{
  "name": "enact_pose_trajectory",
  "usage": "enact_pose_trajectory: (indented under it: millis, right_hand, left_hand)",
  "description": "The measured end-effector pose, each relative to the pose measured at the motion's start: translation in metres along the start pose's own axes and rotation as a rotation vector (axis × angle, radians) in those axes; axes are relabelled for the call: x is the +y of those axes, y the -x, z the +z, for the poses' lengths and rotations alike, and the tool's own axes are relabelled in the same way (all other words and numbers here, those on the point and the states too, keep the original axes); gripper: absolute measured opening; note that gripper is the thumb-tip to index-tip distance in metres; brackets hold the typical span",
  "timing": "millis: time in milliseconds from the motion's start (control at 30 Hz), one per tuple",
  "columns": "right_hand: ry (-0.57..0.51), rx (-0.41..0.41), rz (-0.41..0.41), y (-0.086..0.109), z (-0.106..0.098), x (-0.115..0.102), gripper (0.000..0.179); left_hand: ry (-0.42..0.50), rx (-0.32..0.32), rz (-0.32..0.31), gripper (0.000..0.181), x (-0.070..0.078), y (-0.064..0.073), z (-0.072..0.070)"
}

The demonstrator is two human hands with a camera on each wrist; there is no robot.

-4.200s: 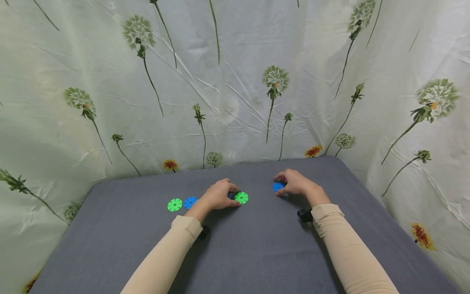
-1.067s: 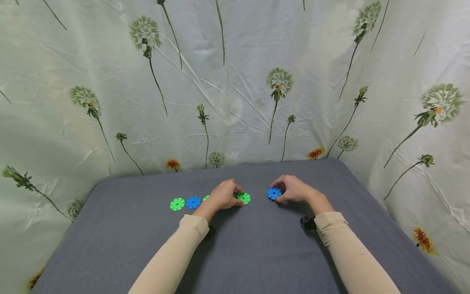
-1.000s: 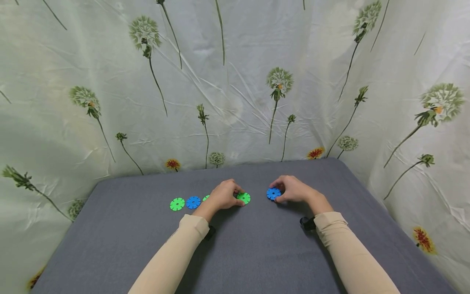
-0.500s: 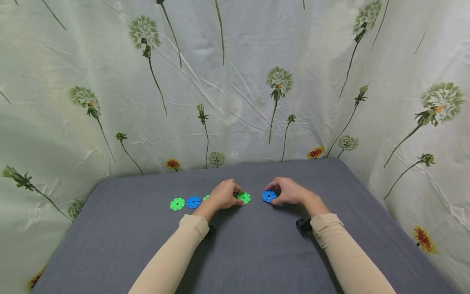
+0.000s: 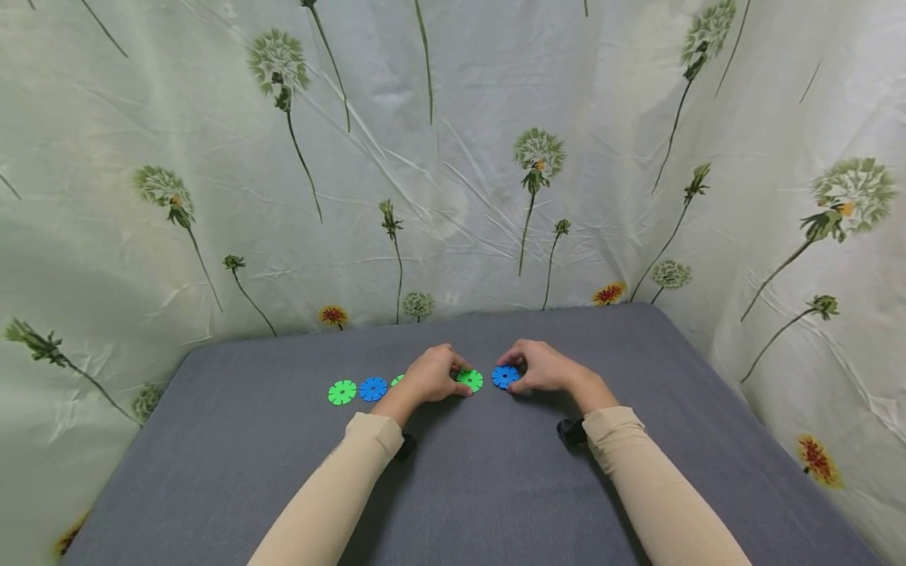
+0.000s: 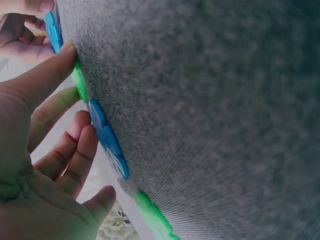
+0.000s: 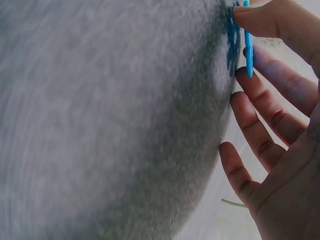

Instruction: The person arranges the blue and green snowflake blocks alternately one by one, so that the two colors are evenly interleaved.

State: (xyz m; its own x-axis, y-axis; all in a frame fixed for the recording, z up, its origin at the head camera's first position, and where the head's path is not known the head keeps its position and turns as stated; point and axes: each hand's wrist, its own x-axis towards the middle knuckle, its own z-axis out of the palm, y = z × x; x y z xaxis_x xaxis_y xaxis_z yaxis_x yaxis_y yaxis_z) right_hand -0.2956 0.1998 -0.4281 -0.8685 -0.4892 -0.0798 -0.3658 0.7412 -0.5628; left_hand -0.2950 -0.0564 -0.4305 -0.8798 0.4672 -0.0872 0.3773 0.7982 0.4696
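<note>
My left hand [image 5: 427, 376] pinches a green notched plastic disc [image 5: 470, 381] by its edges, low at the grey cloth. To its right, my right hand [image 5: 550, 368] holds a blue notched disc [image 5: 506, 377] between thumb and fingers. A small gap separates these two discs in the head view. Seen edge-on in the right wrist view, the blue disc [image 7: 249, 50] sits just off the cloth, over a dark shadow. Under the left palm, another blue disc [image 6: 107, 137] lies flat, hidden from the head camera.
Left of the left hand, a green disc [image 5: 342, 392] and a blue disc [image 5: 373, 389] continue the row, and a further green disc [image 5: 397, 380] peeks out by the wrist. Grey cloth [image 5: 467, 487] covers the table. A dandelion-print curtain [image 5: 453, 157] hangs behind.
My right hand has carried the blue disc leftward, closer to the green disc under the left hand. Over the last second the left hand has stayed in place.
</note>
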Motion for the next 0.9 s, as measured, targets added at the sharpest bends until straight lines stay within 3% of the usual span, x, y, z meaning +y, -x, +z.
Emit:
enact_pose_trajectory:
  millis: [333, 600, 900]
  right_hand:
    - [-0.021, -0.009, 0.031, -0.0051, 0.0019, -0.0054, 0.045]
    - [-0.019, -0.013, 0.007, -0.0094, 0.0021, -0.0068, 0.046]
    - [-0.017, -0.011, -0.032, -0.0080, 0.0018, -0.0046, 0.054]
  left_hand:
    - [0.010, 0.002, -0.010, 0.040, 0.0014, 0.0013, -0.0021]
    - [0.011, -0.011, -0.013, 0.040, 0.0013, 0.0037, -0.0055]
    - [-0.036, 0.005, 0.078, 0.051, -0.0030, 0.0023, -0.0032]
